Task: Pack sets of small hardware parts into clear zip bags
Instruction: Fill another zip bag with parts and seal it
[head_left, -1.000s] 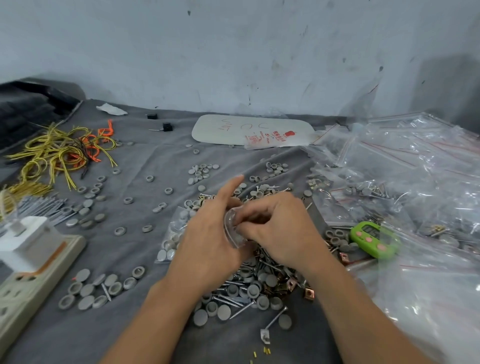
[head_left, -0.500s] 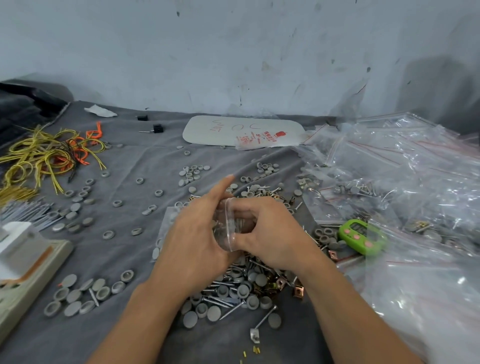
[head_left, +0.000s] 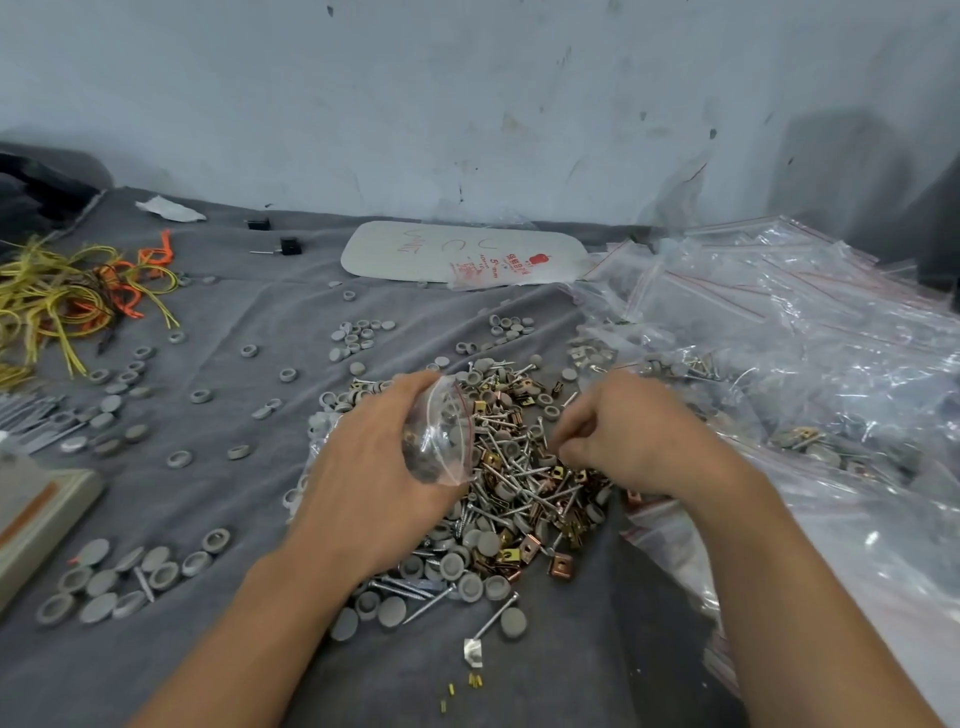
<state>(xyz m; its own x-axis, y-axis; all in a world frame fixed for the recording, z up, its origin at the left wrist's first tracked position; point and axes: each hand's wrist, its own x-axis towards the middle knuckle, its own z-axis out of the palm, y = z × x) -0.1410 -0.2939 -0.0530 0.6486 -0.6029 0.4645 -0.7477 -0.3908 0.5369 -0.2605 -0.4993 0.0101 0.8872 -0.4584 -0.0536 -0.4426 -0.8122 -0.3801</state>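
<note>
- Head view, looking down on a grey cloth-covered table (head_left: 249, 509) set against a scuffed pale wall.
- left hand (head_left: 374, 467): sits at the left side of the parts pile. Its fingers and thumb are curled round a small clear plastic zip bag (head_left: 441, 431) with a red seal strip. The bag's mouth faces right, toward the other hand, and dark and grey pieces show through the film low in the bag.
- right hand (head_left: 634, 441): back up, with the fingers bent down and bunched at the right side of the pile. The tips are hidden, so I cannot tell whether they pinch a part.
- mixed pile of silver screws, grey round caps and copper and brass square clips (head_left: 519, 499): at table centre, between the two hands. The bag is just above its left part.
- heap of clear zip bags with red strips (head_left: 805, 338): along the right side. Some of the nearer ones hold parts.
- cluster of loose grey caps (head_left: 130, 577): near left, with more caps scattered across the cloth.
- tangle of yellow and orange wires (head_left: 67, 296): far left.
- white rounded board with red print (head_left: 457, 252): at the back, near the wall.
- beige power strip (head_left: 36, 514): at the left edge, partly cut off.
</note>
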